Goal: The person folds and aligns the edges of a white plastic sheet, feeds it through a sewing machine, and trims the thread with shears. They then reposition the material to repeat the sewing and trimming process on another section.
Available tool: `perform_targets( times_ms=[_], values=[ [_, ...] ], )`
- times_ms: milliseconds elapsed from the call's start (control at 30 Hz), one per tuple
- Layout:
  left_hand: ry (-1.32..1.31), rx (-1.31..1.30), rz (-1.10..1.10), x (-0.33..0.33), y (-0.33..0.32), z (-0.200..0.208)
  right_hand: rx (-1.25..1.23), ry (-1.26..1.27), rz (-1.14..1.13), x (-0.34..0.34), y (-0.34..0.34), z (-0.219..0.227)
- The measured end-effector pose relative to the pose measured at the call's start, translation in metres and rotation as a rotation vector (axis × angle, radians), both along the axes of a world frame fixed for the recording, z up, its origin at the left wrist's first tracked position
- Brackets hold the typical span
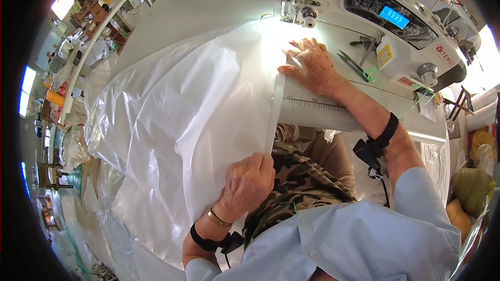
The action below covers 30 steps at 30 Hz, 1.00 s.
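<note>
A large sheet of shiny white plastic-like material (177, 104) spreads over the table and hangs toward my lap. Its straight right edge runs from the sewing machine (333, 13) down to my left hand (249, 181). That hand is closed in a fist around the edge, close to my body. Up by the brightly lit needle area, my right hand (312, 66) lies with thumb and fingers apart on the upper end of the edge. Glare and the machine head hide the needle and presser foot. A pair of dark snips (355, 65) lies right of my right hand.
A ruler strip (315, 103) marks the table's near edge. Green thread (371, 74) trails by the snips. Right of my hand stands the machine's pillar with a handwheel-like knob (428, 74). Another cluttered bench (94, 47) stands at far left, and filled bags (471, 190) lie at right.
</note>
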<state>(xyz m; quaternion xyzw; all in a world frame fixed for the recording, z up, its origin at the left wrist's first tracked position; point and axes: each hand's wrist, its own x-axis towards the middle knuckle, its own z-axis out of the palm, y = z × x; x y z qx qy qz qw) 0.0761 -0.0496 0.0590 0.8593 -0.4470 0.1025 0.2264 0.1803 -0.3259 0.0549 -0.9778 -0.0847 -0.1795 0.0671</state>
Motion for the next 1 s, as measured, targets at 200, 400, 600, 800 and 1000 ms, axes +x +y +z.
perform_targets(
  times_ms=[200,400,600,800,1000],
  values=[
    [-0.069,0.059,0.043,0.027,-0.022,0.011,-0.014,0.058,0.006,-0.002,-0.001,0.002],
    [-0.117,0.207,0.041,0.061,-0.059,0.014,0.049,0.064,0.018,-0.004,-0.004,0.001],
    [-0.410,-0.137,-0.079,0.100,-0.090,0.006,0.093,-0.023,0.021,-0.002,-0.006,-0.004],
    [-0.113,0.024,0.033,0.137,-0.132,0.021,0.025,0.055,-0.039,0.000,-0.004,-0.002],
    [-0.033,0.112,0.213,0.148,-0.146,0.033,0.092,0.043,-0.037,0.000,-0.008,0.002]
  ],
)
